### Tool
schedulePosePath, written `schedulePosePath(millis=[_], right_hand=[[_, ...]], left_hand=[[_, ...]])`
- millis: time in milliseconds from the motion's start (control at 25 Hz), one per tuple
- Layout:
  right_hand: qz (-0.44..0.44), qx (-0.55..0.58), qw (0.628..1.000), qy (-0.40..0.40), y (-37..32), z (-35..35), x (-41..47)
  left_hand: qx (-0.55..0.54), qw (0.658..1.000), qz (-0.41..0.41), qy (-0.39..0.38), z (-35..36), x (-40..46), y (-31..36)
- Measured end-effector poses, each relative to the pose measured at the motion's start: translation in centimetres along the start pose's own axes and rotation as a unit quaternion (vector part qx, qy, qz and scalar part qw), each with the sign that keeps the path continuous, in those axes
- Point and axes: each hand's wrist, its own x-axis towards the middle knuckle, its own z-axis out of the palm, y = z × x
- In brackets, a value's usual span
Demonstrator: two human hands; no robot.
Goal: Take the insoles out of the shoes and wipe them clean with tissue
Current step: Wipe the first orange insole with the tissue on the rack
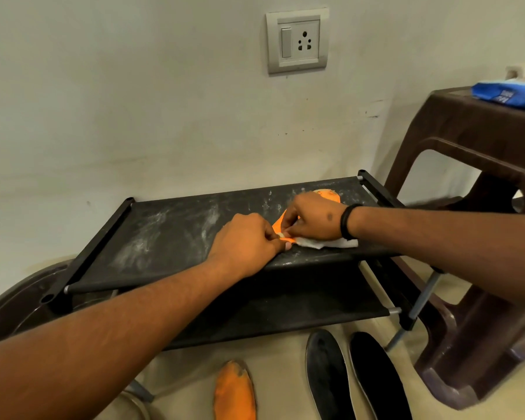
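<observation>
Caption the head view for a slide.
Both hands, left hand and right hand, wipe an orange insole with tissue on a black rack.

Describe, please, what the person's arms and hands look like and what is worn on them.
Both forearms are bare, with no sleeves in view. The right hand has a thin black band around its wrist. The left hand wears nothing, no ring or glove.

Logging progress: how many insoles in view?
4: orange insole on the rack top under both hands; another orange one and two black ones on the floor.
</observation>
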Motion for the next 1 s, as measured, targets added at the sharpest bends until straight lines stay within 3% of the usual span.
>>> schedulePosePath(millis=[120,320,480,560,640,680,840,1000], right_hand=[[0.055,-0.022,0.998,0.029,1.9,-1.3,-0.3],[0.006,0.013,1.000,-0.011,0.7,-0.5,-1.4],[0.064,-0.057,0.996,0.010,2.4,-2.0,-1.5],[0.046,-0.054,0.994,-0.089,2.1,-3.6,-2.5],[0.069,-0.071,0.967,-0.233,2.0,-6.7,-4.0],[0.096,-0.096,0.954,-0.268,2.5,-8.5,-4.7],[0.165,-0.178,0.952,-0.184,4.9,-11.5,-5.8],[0.101,-0.061,0.985,-0.123,3.5,-8.4,-4.8]], left_hand=[[-0.009,1.000,0.000,0.002,-0.1,0.0,0.2],[0.004,1.000,-0.003,-0.002,-0.2,-0.2,0.3],[-0.007,1.000,-0.003,-0.002,-0.3,-0.2,0.4],[-0.006,1.000,0.000,-0.003,-0.4,-0.2,0.5],[-0.004,1.000,0.003,-0.001,-0.5,-0.3,0.5],[0.001,1.000,0.006,-0.002,-0.5,-0.3,0.5],[0.028,0.999,0.014,-0.015,-0.7,-0.2,0.9],[0.041,0.997,0.009,-0.065,-1.4,0.8,0.9]])
